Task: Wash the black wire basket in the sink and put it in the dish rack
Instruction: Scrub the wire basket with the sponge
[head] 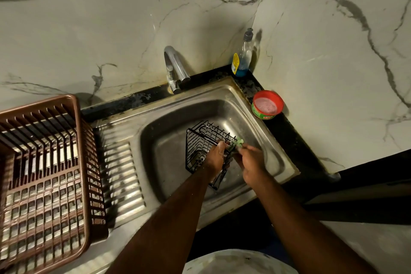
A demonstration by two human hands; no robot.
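Note:
The black wire basket stands tilted on its side in the steel sink. My left hand grips its right wire wall, fingers curled over the top edge. My right hand holds a green scrub pad against the basket's upper right corner. Soap foam shows on my left fingers. The brown plastic dish rack sits at the left on the ribbed drainboard, with nothing in it.
A chrome tap stands behind the sink, with no water running. A dish-soap bottle is in the back corner. A red-rimmed tub of dish paste sits on the black counter to the right. Marble walls close the corner.

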